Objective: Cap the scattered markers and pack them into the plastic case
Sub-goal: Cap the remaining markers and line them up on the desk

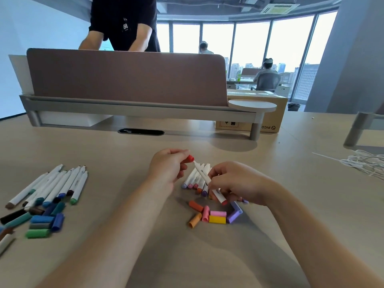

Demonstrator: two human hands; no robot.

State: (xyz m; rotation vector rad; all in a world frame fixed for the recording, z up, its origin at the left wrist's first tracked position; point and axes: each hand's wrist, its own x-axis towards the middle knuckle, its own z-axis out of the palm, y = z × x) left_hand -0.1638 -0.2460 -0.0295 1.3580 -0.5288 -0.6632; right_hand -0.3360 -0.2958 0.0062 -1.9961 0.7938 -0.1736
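Both forearms enter from the near edge, over the bench (116,146).

Nearest loose items: a cluster of caps (214,214) near centre, lying just in front of the right hand, in orange, pink, yellow and purple. Some touch each other.

Near left: a second group of caps (44,220) in blue, teal, grey and green, touching or overlapping. Just beyond them lies a fan of white markers (52,187), uncapped at their far tips, dark-coloured ends towards the near side.

Right hand (234,183): fingers closed around the barrel of a white marker (204,176) with a red rear end. The marker is tilted, tip pointing far-left.

Left hand (168,166): thumb and fingers pinched on a red cap (190,158). The cap sits right at the marker tip; whether it is seated cannot be told.

Under and between the hands: a small pile of white markers (195,179) with pink, orange and purple ends, lying on the bench, partly hidden by the right hand.

Far right: a tangle of white cable (365,162) on the bench.

Further back: a grey shelf riser (133,110) carrying a brown partition panel (126,76); a cardboard box (268,118) stands behind the riser's right end. A person in a black shirt (122,23) stands behind the panel.
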